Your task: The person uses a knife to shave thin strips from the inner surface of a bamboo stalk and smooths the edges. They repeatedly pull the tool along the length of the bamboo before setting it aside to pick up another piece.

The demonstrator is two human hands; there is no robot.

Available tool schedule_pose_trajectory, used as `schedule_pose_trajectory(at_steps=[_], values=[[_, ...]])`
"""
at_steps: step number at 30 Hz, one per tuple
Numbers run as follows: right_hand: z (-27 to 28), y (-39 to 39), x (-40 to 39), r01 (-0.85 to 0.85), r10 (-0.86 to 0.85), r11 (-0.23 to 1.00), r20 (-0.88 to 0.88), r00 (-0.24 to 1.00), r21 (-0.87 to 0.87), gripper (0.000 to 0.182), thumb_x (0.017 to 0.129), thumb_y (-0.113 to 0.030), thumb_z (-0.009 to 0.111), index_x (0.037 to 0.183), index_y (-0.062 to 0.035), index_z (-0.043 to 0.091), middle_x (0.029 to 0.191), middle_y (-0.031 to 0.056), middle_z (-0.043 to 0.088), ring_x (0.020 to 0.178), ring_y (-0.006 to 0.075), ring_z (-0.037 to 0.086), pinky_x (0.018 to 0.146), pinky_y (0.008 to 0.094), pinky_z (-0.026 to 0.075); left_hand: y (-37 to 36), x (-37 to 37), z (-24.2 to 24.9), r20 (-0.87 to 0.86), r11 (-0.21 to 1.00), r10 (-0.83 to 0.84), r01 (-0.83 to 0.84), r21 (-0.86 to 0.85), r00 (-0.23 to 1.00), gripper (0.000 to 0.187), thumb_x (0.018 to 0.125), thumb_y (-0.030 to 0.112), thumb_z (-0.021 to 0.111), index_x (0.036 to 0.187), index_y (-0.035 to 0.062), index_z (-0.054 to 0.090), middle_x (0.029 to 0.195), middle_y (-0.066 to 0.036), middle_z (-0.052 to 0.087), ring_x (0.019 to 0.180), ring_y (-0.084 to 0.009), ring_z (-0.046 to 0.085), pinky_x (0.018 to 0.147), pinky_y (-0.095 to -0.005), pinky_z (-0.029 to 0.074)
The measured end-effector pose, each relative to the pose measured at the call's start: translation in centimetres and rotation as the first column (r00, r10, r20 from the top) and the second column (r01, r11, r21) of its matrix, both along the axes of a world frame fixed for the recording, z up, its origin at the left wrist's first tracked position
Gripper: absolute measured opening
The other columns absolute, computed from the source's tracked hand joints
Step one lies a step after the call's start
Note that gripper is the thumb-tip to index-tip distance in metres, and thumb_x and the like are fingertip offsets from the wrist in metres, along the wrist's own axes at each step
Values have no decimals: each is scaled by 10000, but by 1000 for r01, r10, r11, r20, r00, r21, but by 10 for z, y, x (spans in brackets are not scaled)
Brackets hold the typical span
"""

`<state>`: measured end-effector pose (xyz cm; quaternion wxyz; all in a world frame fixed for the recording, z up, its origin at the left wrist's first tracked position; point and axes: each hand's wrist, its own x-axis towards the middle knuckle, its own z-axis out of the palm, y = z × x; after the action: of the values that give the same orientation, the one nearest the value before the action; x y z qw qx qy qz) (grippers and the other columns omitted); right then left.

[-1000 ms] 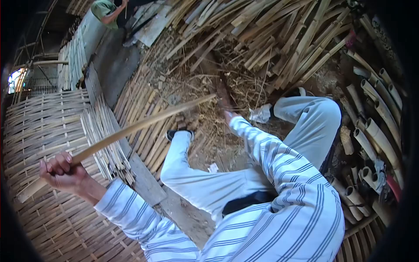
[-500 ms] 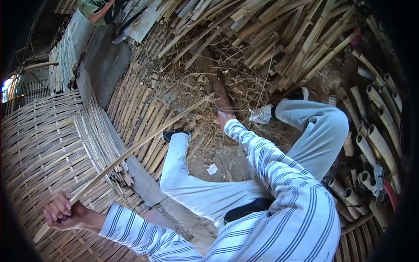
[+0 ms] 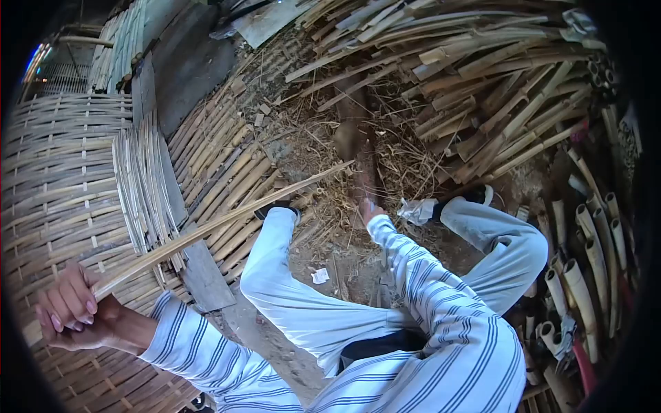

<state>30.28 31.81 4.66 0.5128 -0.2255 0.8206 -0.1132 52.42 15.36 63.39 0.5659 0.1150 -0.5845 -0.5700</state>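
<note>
My left hand (image 3: 72, 306) is closed around a long split bamboo strip (image 3: 227, 224), near the end at the lower left. The strip slants up to the right, and its far tip lies near a dark brown log-like piece (image 3: 351, 103) on the ground. Below that tip, my right hand (image 3: 370, 211) is closed in front of my knees. What it grips is too small and blurred to make out. Curly bamboo shavings (image 3: 406, 162) lie around the log-like piece.
A woven bamboo panel (image 3: 62, 179) spreads at left, with thin strips (image 3: 141, 189) on it. Split bamboo (image 3: 224, 172) lies beyond my foot. A large split-bamboo pile (image 3: 496, 82) fills the upper right. Bamboo tubes (image 3: 578, 289) and a red-handled tool (image 3: 584, 368) sit at right.
My left hand has moved left and slightly up with the strip. The strip's far tip and my right hand sit a little lower and further right. The view has also shifted.
</note>
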Motion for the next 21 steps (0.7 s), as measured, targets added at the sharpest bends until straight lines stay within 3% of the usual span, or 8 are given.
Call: schedule_pose_trajectory(at_steps=[6,8,11,13,14,17,18,21], values=[[48,-3,-19,-23,37,985,77,996,-172,808,884,-658,165,1099,-23,618,1104,276,585,1096,453,514,944,472,400,2,-6,-2,38,985,-169,170,-6,985,285,847,112,478,580,156,389,401,61,320,341,-59,295,439,-224,344],[40,-14,-19,8,13,990,141,990,-141,813,879,-673,180,1085,-21,621,1051,276,604,1048,456,540,892,467,422,14,-6,-5,75,998,-6,10,-57,997,263,860,126,470,607,149,399,428,57,333,364,-62,318,472,-238,364],[2,1,-18,210,-124,904,241,963,-373,594,900,-589,421,765,-45,618,605,59,534,599,198,525,562,319,436,23,-7,-6,48,960,279,-279,-10,959,152,850,172,476,769,49,512,596,-38,470,495,-130,488,530,-301,479],[87,22,-42,-47,47,912,-10,999,-406,536,899,-536,476,760,-37,614,605,47,538,583,176,518,551,319,424,43,-65,-7,159,575,811,-817,-39,563,160,816,167,481,814,12,519,683,-87,500,606,-216,560,635,-346,537],[127,29,-53,-91,72,907,-59,996,-411,508,899,-509,504,758,-33,611,605,42,539,576,164,514,546,318,418,46,-58,-7,201,512,839,-859,20,505,145,789,161,478,826,23,495,742,-103,517,676,-290,587,743,-407,555],[170,52,-75,5,-2,915,9,1000,-403,453,878,-453,585,753,-18,600,627,36,563,588,153,513,566,320,420,56,-36,-12,32,468,878,-871,148,477,190,753,167,512,878,28,475,749,-92,504,655,-245,553,641,-389,525],[171,56,-79,-8,-19,885,-55,998,-465,449,873,-445,588,736,-18,593,594,34,553,527,152,512,512,318,419,58,-16,-19,-74,548,836,-833,80,543,241,698,150,527,901,38,460,746,-87,485,624,-214,503,547,-350,436],[189,48,-88,124,-144,877,-8,990,-463,424,870,-421,595,704,-30,580,544,24,528,435,138,491,428,312,393,69,-25,-24,-213,874,460,-482,-66,862,263,645,128,530,885,40,471,727,-78,465,600,-199,458,543,-336,358]])
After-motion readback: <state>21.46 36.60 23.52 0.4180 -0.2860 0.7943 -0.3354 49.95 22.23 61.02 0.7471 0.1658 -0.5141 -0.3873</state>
